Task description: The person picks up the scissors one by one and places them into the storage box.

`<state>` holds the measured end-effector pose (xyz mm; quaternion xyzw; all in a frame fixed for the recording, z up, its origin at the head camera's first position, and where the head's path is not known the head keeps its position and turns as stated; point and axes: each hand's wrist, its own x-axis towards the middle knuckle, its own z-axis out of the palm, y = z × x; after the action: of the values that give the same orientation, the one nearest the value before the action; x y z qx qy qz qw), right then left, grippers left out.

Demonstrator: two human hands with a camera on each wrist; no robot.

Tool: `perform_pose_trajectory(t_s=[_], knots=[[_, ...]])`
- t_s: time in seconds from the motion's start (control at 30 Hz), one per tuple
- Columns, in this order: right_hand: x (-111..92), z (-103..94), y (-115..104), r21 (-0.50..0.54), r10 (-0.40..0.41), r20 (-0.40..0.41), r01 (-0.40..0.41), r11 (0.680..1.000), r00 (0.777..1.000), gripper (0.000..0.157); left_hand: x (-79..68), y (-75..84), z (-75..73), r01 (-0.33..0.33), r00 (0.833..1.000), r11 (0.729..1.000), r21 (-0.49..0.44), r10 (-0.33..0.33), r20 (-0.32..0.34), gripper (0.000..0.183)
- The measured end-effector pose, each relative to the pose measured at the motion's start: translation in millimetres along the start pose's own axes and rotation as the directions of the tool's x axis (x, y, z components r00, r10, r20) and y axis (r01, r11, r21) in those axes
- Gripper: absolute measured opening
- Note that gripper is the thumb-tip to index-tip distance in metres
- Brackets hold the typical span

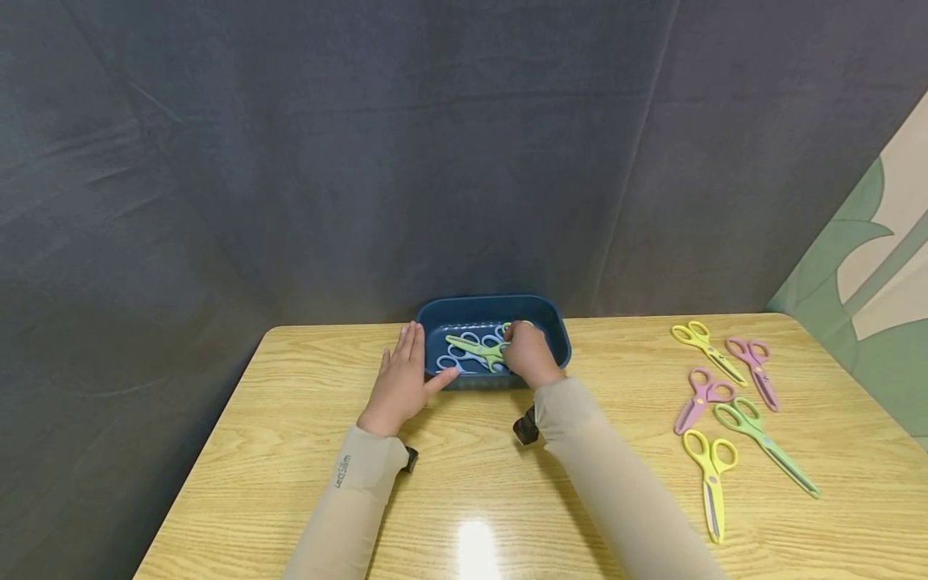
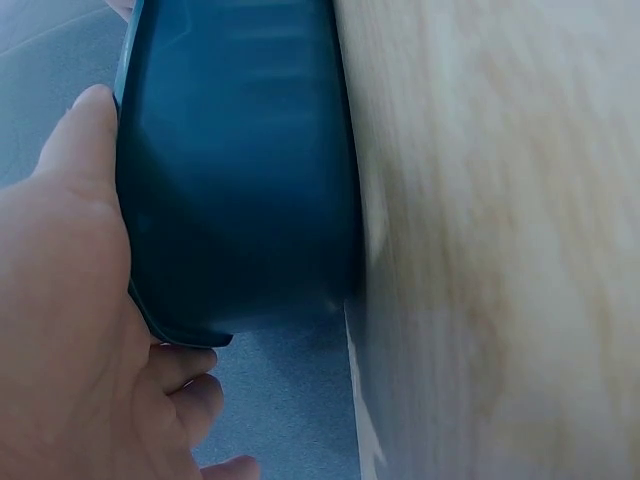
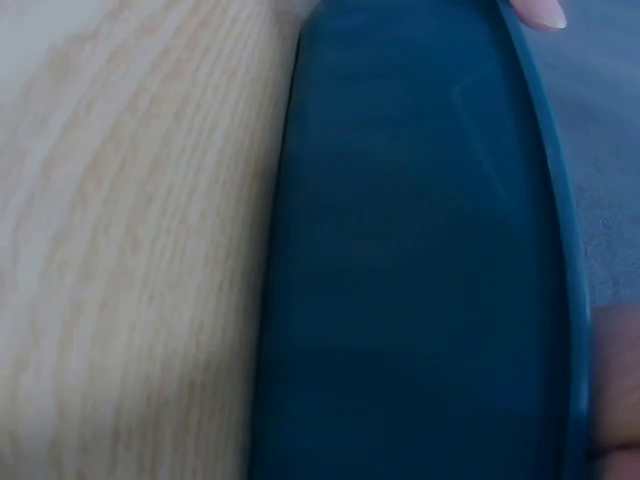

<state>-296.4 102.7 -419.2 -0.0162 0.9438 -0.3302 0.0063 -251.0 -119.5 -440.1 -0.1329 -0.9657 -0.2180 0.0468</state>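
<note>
A dark blue plastic bin (image 1: 493, 383) stands at the table's back edge, with several pairs of blue scissors (image 1: 451, 362) inside. My left hand (image 1: 403, 377) rests against the bin's left end, fingers straight along the side and thumb across the front rim. From the left wrist view, that thumb (image 2: 85, 140) lies at the rim, with the other fingertips beyond the bin's end. My right hand (image 1: 532, 354) reaches into the bin's right half, its curled fingers on the handle side of green scissors (image 1: 471, 348) whose blades point left. The right wrist view mostly shows the bin's outer wall (image 3: 410, 240).
On the table's right side lie yellow scissors (image 1: 714, 499), a second yellow pair (image 1: 714, 354), two pink pairs (image 1: 757, 374) and long green scissors (image 1: 772, 451). A dark grey partition (image 1: 435, 161) rises behind the table (image 1: 290, 435).
</note>
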Motion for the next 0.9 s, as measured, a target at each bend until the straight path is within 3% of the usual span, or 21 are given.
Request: perform_pose_trajectory(t_s=[0.3,0.9], knots=[[-1,4.7,1,-0.028,-0.049,-0.076,0.047,0.999,0.996,0.015,0.0,-0.2,0.5,-0.001,1.000,1.000,0.001,0.001,-0.001,0.102],[-5,10.9,-2,-0.093,-0.079,-0.165,0.064,0.994,0.983,0.013,1.1,-2.5,2.3,-0.011,1.000,1.000,0.005,0.011,-0.010,0.102]])
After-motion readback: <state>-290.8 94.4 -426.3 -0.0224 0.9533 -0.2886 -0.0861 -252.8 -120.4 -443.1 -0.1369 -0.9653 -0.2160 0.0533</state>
